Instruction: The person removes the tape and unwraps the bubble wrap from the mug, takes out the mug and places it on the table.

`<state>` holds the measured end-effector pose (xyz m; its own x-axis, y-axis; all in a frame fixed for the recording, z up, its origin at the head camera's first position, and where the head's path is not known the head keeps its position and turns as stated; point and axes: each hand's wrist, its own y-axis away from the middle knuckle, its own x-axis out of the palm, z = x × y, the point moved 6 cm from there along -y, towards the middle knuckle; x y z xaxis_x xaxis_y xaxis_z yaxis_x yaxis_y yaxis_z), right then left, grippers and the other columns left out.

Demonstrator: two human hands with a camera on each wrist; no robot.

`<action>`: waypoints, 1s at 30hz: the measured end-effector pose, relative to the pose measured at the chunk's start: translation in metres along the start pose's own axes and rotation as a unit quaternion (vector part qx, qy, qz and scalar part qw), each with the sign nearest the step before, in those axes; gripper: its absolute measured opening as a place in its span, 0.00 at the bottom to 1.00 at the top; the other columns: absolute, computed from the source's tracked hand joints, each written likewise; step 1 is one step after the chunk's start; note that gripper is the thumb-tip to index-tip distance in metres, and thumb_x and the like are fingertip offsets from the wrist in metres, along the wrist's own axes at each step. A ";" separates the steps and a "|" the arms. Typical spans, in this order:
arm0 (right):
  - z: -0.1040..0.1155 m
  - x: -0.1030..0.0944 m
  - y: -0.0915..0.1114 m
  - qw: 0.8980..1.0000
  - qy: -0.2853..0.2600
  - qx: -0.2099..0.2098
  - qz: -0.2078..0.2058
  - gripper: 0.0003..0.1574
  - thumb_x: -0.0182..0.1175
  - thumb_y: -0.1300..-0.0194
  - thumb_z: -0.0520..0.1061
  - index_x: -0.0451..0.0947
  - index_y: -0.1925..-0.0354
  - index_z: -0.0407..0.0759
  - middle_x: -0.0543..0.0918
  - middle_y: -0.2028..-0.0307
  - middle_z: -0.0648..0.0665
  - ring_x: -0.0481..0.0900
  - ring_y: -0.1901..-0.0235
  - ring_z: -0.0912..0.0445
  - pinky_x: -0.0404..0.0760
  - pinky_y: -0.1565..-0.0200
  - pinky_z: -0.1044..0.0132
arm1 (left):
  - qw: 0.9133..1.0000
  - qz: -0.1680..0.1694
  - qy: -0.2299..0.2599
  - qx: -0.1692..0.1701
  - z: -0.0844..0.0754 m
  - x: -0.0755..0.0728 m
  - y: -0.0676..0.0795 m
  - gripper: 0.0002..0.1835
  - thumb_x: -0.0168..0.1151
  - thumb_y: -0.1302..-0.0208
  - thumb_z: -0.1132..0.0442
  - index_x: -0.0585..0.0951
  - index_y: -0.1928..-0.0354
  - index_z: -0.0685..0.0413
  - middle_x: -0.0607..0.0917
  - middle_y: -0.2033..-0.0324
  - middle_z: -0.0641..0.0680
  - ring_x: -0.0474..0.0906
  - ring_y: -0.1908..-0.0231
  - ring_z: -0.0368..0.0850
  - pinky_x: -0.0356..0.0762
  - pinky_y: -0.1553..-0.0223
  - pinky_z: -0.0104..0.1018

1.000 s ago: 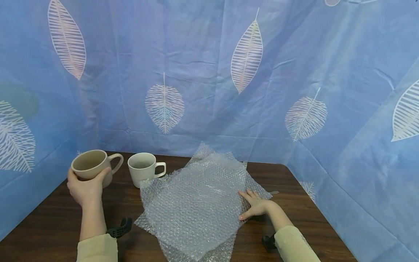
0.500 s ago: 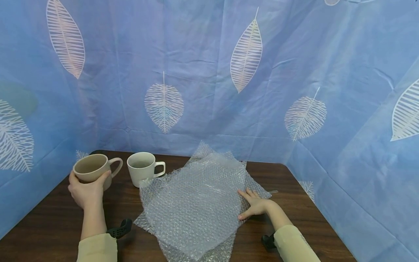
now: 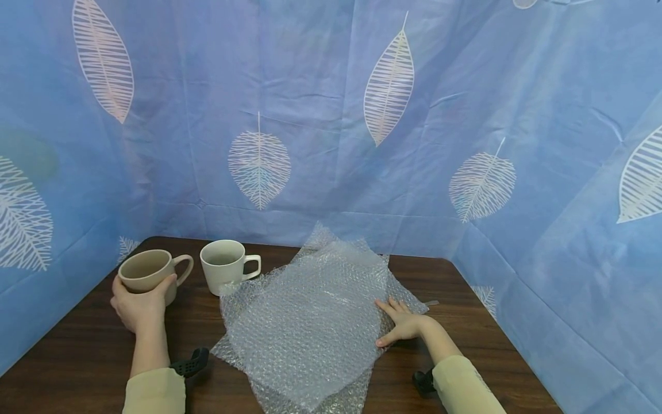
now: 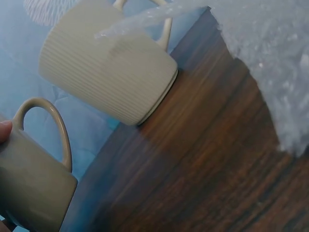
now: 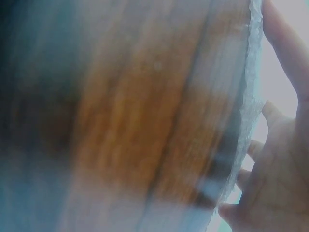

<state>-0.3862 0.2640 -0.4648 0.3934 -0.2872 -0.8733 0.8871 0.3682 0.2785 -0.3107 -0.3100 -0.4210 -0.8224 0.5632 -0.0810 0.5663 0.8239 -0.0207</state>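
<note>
At the left of the head view, my left hand [image 3: 141,305] grips a tan mug [image 3: 169,290] round its body, the handle pointing right. In the left wrist view the tan mug [image 4: 34,179] fills the lower left corner, with a fingertip on its side. A whitish ribbed mug [image 3: 219,271] stands just right of it, its base on the table. My right hand [image 3: 405,326] rests with spread fingers on the right edge of a stack of bubble wrap sheets [image 3: 310,322]. In the right wrist view, the fingertips [image 5: 229,212] touch the bubble wrap's edge.
A dark wooden table [image 3: 217,391] carries everything. Blue cloth [image 3: 331,172] printed with white leaves hangs behind it and along both sides. One corner of the bubble wrap overlaps the ribbed mug's lower side in the head view.
My left hand has lowered the tan mug and brought it slightly to the right. My right hand and the bubble wrap look the same.
</note>
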 end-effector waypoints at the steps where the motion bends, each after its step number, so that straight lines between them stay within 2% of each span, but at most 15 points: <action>1: 0.000 0.000 0.000 1.000 0.000 0.000 0.000 0.74 0.70 0.58 0.74 0.44 0.24 0.52 0.38 0.27 0.32 0.33 0.30 0.32 0.40 0.43 0.24 | 1.000 0.001 -0.002 -0.001 0.001 0.001 0.000 0.58 0.77 0.56 0.48 0.52 0.25 0.39 0.55 0.31 0.58 0.53 0.32 0.56 0.50 0.34 0.55; 14: 0.007 -0.003 0.007 1.000 0.007 0.003 0.015 0.75 0.68 0.58 0.76 0.42 0.24 0.51 0.36 0.27 0.32 0.32 0.30 0.32 0.40 0.41 0.26 | 1.000 0.003 -0.018 0.005 0.007 0.005 -0.004 0.57 0.76 0.53 0.48 0.51 0.25 0.43 0.55 0.31 0.61 0.53 0.32 0.60 0.50 0.34 0.58; 21: 0.028 -0.010 0.020 1.000 0.006 -0.001 0.017 0.72 0.71 0.53 0.69 0.44 0.24 0.44 0.40 0.28 0.27 0.35 0.32 0.28 0.41 0.44 0.24 | 1.000 0.002 -0.023 0.018 0.009 0.007 -0.004 0.57 0.76 0.54 0.49 0.51 0.25 0.44 0.56 0.31 0.62 0.55 0.33 0.61 0.51 0.35 0.59; 30: 0.028 -0.010 0.021 1.000 0.015 0.000 0.014 0.71 0.71 0.52 0.68 0.44 0.24 0.44 0.40 0.28 0.27 0.36 0.32 0.28 0.43 0.43 0.24 | 0.998 0.021 -0.044 0.030 0.009 0.013 -0.004 0.57 0.75 0.52 0.48 0.49 0.25 0.47 0.54 0.32 0.65 0.53 0.34 0.67 0.53 0.38 0.65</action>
<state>-0.3647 0.2498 -0.4389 0.4104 -0.2495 -0.8771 0.8757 0.3762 0.3027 -0.3230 -0.3070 -0.4310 -0.7913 0.5872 -0.1708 0.6046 0.7931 -0.0745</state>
